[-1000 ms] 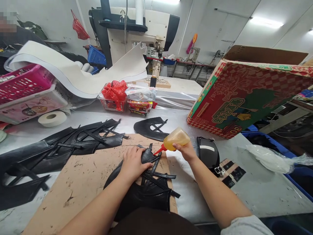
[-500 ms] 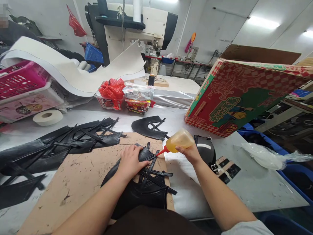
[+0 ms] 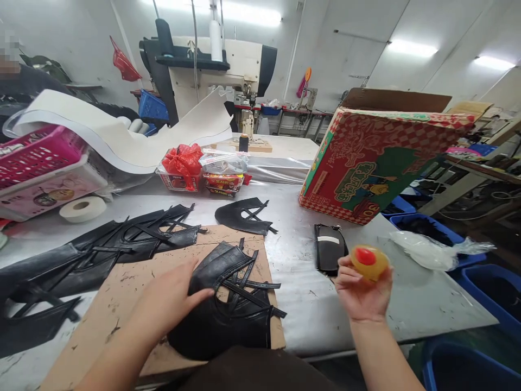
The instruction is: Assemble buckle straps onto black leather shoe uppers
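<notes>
From where I stand, the curved black leather piece with thin crossing straps [image 3: 203,326] lies at the lower centre of the frame, mostly on a tan, scuffed sheet of board [image 3: 134,288] laid over the silvery counter [image 3: 307,320]. The person's bare left hand [image 3: 173,293] is much the nearer one: it is at the piece's left side, fingers loosely extended and thumb held apart, the thumb reaching over the black surface; whether it presses down I cannot tell. The piece bends like a horseshoe, its length running mainly up and down the frame, with the strapped opening facing right, toward the other hand. That right hand [image 3: 364,298], well apart at the right of the frame, is closed around a translucent yellow squeeze bottle with a red cap [image 3: 382,262]. The bottle is clear of the leather, which lies to its left and a little lower in the frame; the red end faces roughly this way, so its long axis looks foreshortened. Just beyond that hand, at its upper left, lies a flat black case with a white strip [image 3: 330,255]. A smaller curved black leather piece [image 3: 230,217] sits above the board, near its top edge, and more strapped black leather pieces [image 3: 65,252] overlap along the left of the frame.
</notes>
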A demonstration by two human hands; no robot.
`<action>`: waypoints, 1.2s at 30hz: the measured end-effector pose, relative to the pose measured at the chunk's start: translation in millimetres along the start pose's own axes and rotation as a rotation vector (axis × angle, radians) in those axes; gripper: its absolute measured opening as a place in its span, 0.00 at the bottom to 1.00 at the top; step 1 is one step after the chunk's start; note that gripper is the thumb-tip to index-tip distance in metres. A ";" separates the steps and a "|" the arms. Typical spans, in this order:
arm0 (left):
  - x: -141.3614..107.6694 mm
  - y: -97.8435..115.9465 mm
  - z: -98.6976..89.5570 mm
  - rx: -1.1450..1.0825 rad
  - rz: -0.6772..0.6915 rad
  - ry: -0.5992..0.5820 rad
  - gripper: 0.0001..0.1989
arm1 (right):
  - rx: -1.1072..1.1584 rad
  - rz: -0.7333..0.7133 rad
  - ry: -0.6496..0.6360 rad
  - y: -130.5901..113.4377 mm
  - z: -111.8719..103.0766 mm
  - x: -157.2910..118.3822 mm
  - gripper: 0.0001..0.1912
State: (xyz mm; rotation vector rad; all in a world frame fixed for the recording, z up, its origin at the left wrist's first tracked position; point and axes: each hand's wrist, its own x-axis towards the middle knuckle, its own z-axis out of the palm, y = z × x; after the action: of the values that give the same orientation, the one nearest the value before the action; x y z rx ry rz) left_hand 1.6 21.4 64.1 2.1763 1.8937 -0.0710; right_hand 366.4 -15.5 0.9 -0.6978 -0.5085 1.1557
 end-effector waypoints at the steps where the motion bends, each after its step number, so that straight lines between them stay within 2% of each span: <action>1: -9.9 -4.3 1.2 0.073 -0.055 -0.023 0.35 | 0.083 0.036 0.003 -4.9 -4.5 -6.1 0.25; 3: -26.3 -9.8 7.2 0.171 -0.120 -0.087 0.37 | 0.253 0.076 0.071 -11.2 -10.7 -15.6 0.28; 6: -37.6 -13.4 18.7 0.213 -0.104 -0.108 0.34 | 0.415 0.093 0.189 -12.7 -11.6 -22.9 0.34; 12: -33.1 -17.3 26.6 0.152 -0.121 0.024 0.36 | 0.446 0.102 0.247 -8.7 -1.3 -23.8 0.34; 16: -35.7 -17.9 28.2 0.143 -0.095 0.117 0.32 | 0.405 0.068 0.266 -9.3 -3.3 -26.2 0.34; 19: -35.8 -24.9 31.3 -0.086 -0.075 0.197 0.26 | 0.376 0.047 0.272 -9.9 -7.8 -29.0 0.35; 21: -32.7 -31.8 28.3 -0.381 -0.059 0.176 0.20 | 0.355 0.048 0.276 -9.8 -10.3 -30.1 0.34; 23: -26.5 -37.2 17.7 -0.675 -0.016 0.101 0.17 | 0.343 0.048 0.296 -9.1 -11.6 -30.3 0.34; 26: -8.3 -39.1 -10.9 -0.990 0.071 0.001 0.19 | 0.342 0.033 0.325 -6.8 -10.7 -29.4 0.35; 29: 24.1 -35.3 -43.3 -1.183 0.096 0.004 0.24 | 0.351 0.024 0.353 -4.3 -6.4 -28.1 0.36; 33: 86.1 -28.5 -74.1 -1.209 0.101 0.055 0.28 | 0.380 0.047 0.428 -3.0 2.5 -27.2 0.37; 36: 135.7 -25.3 -83.1 -1.109 0.060 0.138 0.24 | 0.385 0.060 0.483 -3.8 8.9 -27.6 0.38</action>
State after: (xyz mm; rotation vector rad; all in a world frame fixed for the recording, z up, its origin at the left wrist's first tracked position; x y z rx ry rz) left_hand -13.4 174.3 112.9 1.4451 1.3575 0.9209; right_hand 353.6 -40.3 9.5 -0.6278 0.1418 1.0540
